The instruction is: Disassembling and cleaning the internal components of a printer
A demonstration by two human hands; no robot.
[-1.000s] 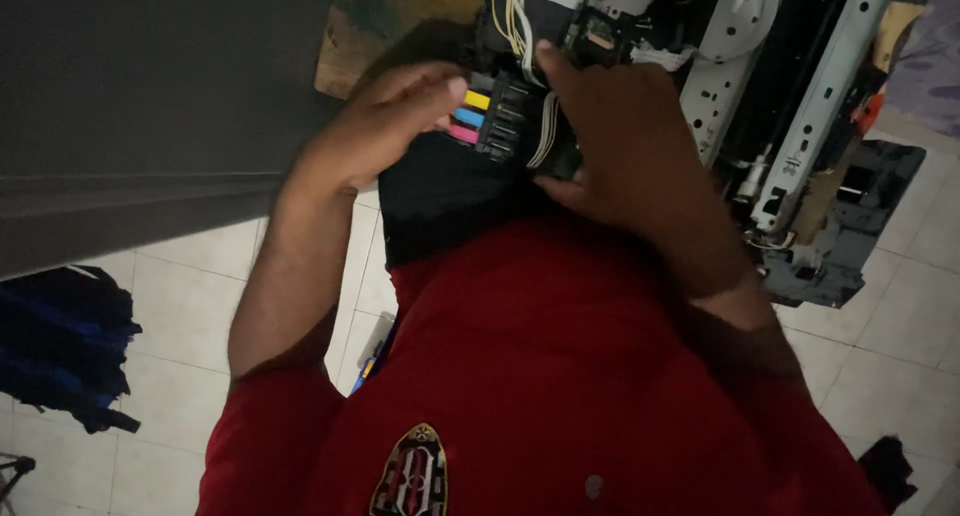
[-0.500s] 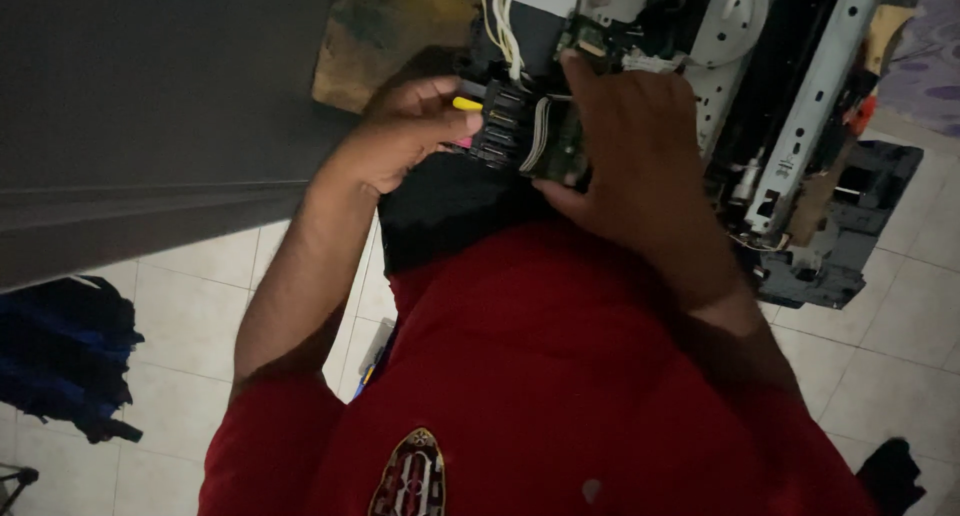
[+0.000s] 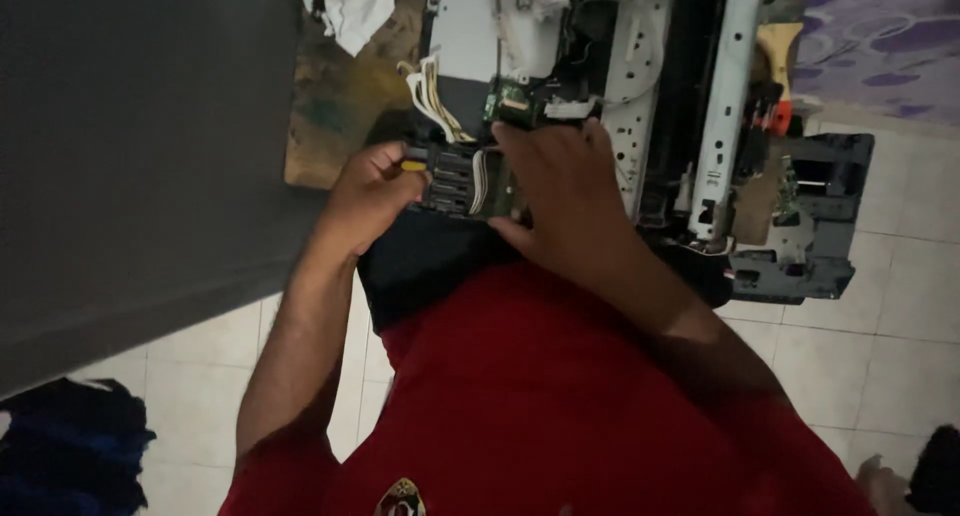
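Holding a black ink-cartridge carriage (image 3: 462,179) between both hands, up against the chest, just in front of the opened printer chassis (image 3: 600,66). Left hand (image 3: 365,191) is curled closed on the carriage's left end, thumb over a yellow tab (image 3: 412,165). Right hand (image 3: 565,191) lies flat over the right end, fingers spread across a small green circuit board, clamping rather than pinching.

Handling judgement: light, rigid plastic shell, but fragile. White ribbon cables (image 3: 432,96) run from it back into the chassis, so little slack for pulling. Best hold looks like the solid black side walls, off the board and the cable roots.

Farther right: silver metal rail (image 3: 722,96), then a dark grey plastic housing (image 3: 805,226) on the tiled floor (image 3: 900,316).
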